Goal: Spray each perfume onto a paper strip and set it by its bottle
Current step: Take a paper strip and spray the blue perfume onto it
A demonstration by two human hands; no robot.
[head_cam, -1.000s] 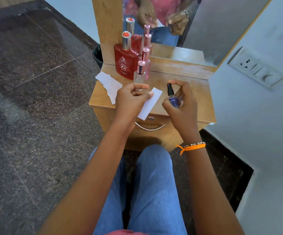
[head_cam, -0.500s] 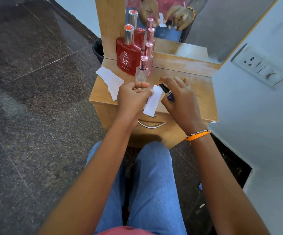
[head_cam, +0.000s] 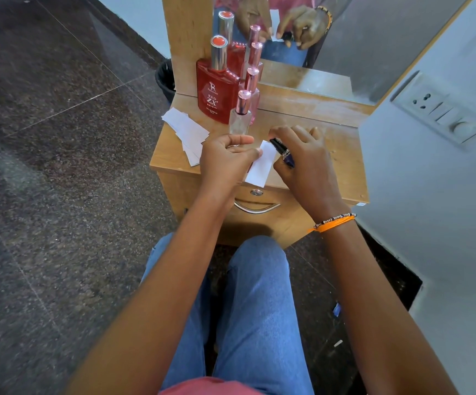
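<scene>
My left hand [head_cam: 225, 161] pinches a white paper strip [head_cam: 261, 166] over the front of a small wooden table [head_cam: 342, 155]. My right hand [head_cam: 302, 163] grips a small blue perfume bottle [head_cam: 284, 155] with a black top, tilted with the top pointing at the strip. A large red perfume bottle [head_cam: 215, 89] with a silver cap stands at the back left. A clear bottle [head_cam: 241, 115] with a pink cap stands in front of a pink bottle [head_cam: 252, 86] beside it.
Several loose paper strips [head_cam: 187, 132] lie at the table's left edge. A mirror [head_cam: 345, 38] rises behind the bottles. A drawer with a metal handle [head_cam: 256, 208] faces my knees. A wall with a switch plate [head_cam: 439, 109] stands on the right, and a dark bin [head_cam: 165, 79] behind the table.
My right hand has tilted the blue bottle from upright toward the strip and moved closer to my left hand. The strip stays in my left hand.
</scene>
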